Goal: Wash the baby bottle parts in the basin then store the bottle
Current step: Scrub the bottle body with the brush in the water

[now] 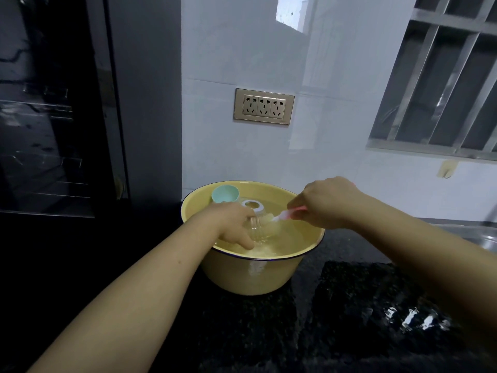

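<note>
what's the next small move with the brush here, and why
Probably push the brush into the bottle and twist. The right hand holds its pink handle, bristles at the bottle's mouth; the left hand steadies the bottle in the basin.

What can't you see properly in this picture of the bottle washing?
Head view: most of the clear bottle is hidden by the left hand gripping it and by the water.
Head view: the bristles of the pink brush, held by the right hand, blur into the bottle.
Head view: the metal sink is cut off by the right edge.
Head view: whatever sits behind the dark glass door is too dim to tell.
</note>
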`<action>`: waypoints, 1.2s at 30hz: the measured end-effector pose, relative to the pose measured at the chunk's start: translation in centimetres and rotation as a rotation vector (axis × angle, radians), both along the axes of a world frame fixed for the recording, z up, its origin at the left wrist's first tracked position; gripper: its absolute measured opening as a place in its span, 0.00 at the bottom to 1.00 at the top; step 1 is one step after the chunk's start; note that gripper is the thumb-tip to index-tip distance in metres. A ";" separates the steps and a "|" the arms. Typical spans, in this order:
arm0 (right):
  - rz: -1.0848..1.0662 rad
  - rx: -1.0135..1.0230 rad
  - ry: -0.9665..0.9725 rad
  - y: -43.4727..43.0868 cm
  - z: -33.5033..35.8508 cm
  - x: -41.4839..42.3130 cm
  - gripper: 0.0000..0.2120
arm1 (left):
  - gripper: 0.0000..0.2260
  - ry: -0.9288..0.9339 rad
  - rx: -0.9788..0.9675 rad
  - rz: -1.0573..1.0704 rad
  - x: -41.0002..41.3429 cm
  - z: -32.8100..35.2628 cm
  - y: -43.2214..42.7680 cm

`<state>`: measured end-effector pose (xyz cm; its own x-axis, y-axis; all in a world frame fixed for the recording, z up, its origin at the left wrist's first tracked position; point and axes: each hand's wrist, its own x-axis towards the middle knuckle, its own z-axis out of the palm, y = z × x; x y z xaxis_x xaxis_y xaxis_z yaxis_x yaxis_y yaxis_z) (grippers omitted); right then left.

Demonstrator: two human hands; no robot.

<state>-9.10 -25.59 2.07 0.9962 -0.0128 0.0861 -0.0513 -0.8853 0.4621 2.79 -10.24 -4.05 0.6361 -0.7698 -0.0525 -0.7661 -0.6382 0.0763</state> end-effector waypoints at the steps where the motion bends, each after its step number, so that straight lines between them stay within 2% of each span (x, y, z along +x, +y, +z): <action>1: -0.007 0.017 0.031 -0.2 0.0 -0.1 0.22 | 0.26 0.015 0.028 -0.007 -0.1 0.0 0.0; 6: -0.042 0.036 0.128 -0.7 1.5 -0.7 0.20 | 0.25 0.060 0.162 -0.003 -0.3 0.1 0.1; 12: -0.120 -0.135 0.072 -0.6 1.2 -1.0 0.15 | 0.27 0.085 0.223 0.033 -0.2 0.1 0.0; 17: -0.143 -0.127 0.050 0.5 -1.2 -1.0 0.14 | 0.24 0.065 0.246 0.039 -0.2 0.0 0.1; 22: -0.114 -0.006 -0.126 1.0 -0.8 -2.5 0.14 | 0.28 0.066 0.192 0.057 -0.1 0.1 0.1; 26: -0.102 0.110 -0.200 2.0 -0.8 -4.1 0.15 | 0.19 0.109 0.120 0.072 0.4 -0.2 -0.1; 29: -0.096 0.150 -0.211 2.7 -1.0 -5.0 0.16 | 0.14 0.128 0.071 0.085 0.7 -0.5 -0.2; 36: -0.062 0.138 -0.205 4.2 -2.0 -4.8 0.16 | 0.15 0.072 -0.036 0.083 0.9 -0.6 -0.3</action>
<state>-13.94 -21.34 0.09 0.9551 -0.0989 0.2793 -0.1875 -0.9316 0.3113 3.72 -10.50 -4.66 0.6934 -0.7167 -0.0738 -0.7023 -0.6952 0.1533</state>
